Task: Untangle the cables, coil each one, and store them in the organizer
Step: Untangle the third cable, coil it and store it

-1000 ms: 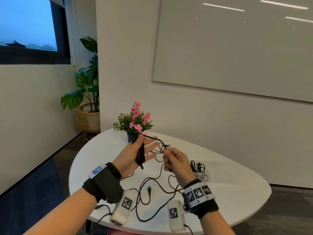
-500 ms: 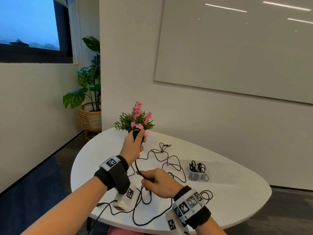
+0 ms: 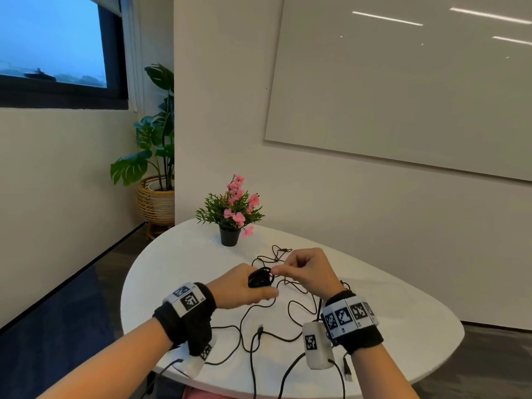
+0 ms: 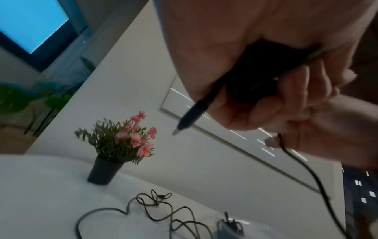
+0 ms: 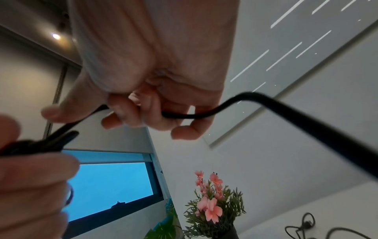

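Observation:
My left hand grips a small coil of black cable above the white table. The left wrist view shows the coil in the curled fingers, with a plug end sticking out. Just to its right, my right hand pinches the same black cable between thumb and fingers. From there the cable trails down to loose loops on the table. A thinner tangled cable lies behind the hands. The clear organizer with a cable in it stands on the table.
A small black pot of pink flowers stands at the table's far side. A loose USB plug lies near the front edge among the cable loops. A large potted plant stands on the floor, with a whiteboard on the wall.
My left hand has come down from in front of the flowers with the coil. My right hand dipped to the table for the cable, then rose to meet the coil.

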### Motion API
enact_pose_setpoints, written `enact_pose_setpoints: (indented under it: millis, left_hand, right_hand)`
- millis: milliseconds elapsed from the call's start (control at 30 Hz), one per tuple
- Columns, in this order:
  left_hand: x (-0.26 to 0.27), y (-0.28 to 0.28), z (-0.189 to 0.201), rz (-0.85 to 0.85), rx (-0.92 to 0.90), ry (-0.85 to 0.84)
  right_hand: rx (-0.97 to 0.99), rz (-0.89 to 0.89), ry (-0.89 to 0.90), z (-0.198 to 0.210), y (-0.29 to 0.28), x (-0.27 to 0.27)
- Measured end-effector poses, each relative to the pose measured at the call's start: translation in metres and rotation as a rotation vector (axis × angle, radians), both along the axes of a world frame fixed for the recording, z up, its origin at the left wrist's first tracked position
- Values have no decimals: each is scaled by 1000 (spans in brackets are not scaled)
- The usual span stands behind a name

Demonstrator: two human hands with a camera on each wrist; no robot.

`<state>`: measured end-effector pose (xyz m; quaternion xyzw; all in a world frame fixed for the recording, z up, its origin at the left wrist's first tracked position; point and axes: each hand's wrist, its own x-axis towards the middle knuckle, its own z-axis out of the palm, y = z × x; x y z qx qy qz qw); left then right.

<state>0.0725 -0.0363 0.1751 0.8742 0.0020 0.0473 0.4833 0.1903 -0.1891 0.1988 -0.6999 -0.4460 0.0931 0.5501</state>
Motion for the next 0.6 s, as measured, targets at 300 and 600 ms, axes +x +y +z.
enact_pose_setpoints:
  millis: [300,600]
  left_hand:
    - [7,-4,13,227,-864,-243]
    - [19,-2,29,482,-1031,-400]
  right_hand:
    - [129,-49,384,-35,7,-6]
    - [-111,222,513,-63,28,-55]
